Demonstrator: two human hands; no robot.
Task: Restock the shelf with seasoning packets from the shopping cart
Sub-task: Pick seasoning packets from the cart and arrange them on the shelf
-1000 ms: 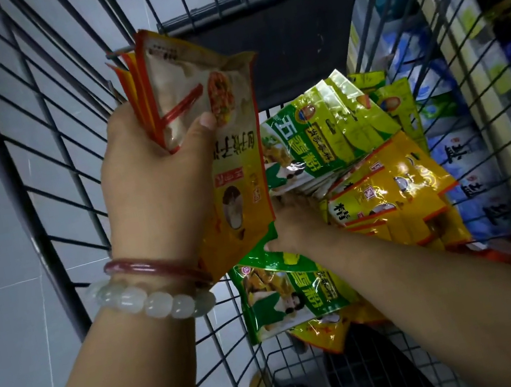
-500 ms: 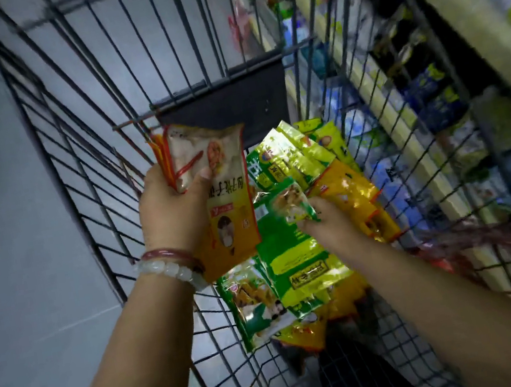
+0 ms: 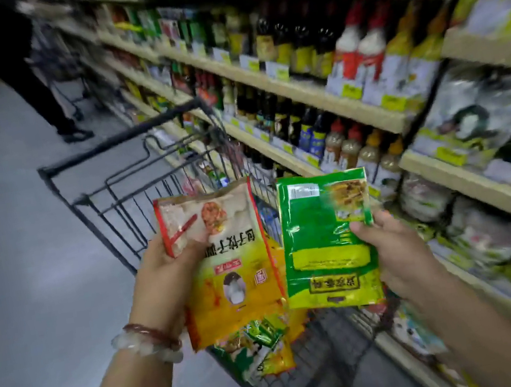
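My left hand grips a stack of yellow and orange seasoning packets above the wire shopping cart. To its right my right hand pinches a green seasoning packet by its right edge, held up over the cart. More green and yellow packets lie in the cart below both hands. The shelf of bottles and bags runs along the right side.
Dark sauce bottles and red-capped bottles fill the upper shelves; silvery bags sit on the right shelves. A person in dark clothes stands with another cart at the far end of the grey aisle floor.
My right hand has lifted a green packet out of the cart. My view has swung up from the cart's inside to the aisle and shelves. The left hand still holds its stack.
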